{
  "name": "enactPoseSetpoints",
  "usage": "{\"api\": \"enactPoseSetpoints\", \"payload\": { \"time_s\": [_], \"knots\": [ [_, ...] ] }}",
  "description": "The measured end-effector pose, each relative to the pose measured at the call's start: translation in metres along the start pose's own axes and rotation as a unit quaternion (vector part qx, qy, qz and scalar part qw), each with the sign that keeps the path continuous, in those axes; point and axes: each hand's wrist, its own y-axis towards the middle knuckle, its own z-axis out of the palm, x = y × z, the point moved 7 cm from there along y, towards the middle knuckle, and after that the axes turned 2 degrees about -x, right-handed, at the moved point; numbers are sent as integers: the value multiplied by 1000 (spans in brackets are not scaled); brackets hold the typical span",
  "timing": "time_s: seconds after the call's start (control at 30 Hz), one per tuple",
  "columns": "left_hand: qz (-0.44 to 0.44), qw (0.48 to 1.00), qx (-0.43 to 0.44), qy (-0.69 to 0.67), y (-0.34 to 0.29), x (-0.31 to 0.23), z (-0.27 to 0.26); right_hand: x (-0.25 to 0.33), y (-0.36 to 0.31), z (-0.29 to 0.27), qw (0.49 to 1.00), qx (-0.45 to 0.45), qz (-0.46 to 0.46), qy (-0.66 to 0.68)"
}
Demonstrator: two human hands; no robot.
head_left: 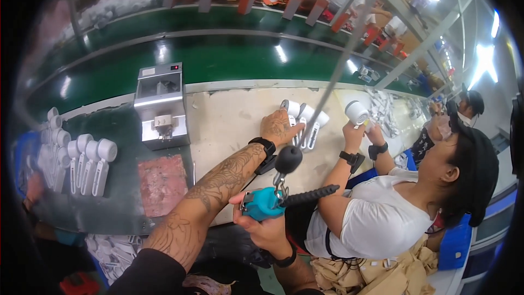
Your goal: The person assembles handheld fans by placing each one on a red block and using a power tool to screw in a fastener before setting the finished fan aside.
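Note:
My left hand [281,127] reaches across the table, fingers closed around the nearest of several white round-headed, long-handled devices [304,124] standing side by side. Part of that device is hidden behind the hand. Close to my body, my right hand [264,234] is wrapped around a teal power screwdriver [262,204]. A black coiled cord [312,195] runs from this tool. It hangs from a metal hook under a black ball-shaped stop [288,159] on a cable.
A silver machine [160,106] stands left of centre, with a worn pink mat [162,184] before it. More white devices [90,158] stand farther left. At right a co-worker [376,196] holds a white device head [357,113]. A green conveyor [229,57] runs behind.

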Motion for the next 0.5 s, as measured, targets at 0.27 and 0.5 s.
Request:
{"api": "enactPoseSetpoints", "payload": {
  "time_s": [0.27,0.5],
  "knots": [
    [-13,999,31,-1,-24,17,-40,6,0,-16,999,-32,-18,-22],
    [169,983,-71,-28,-146,8,-193,-4,21,-15,995,-58,-59,-47]
  ]
}}
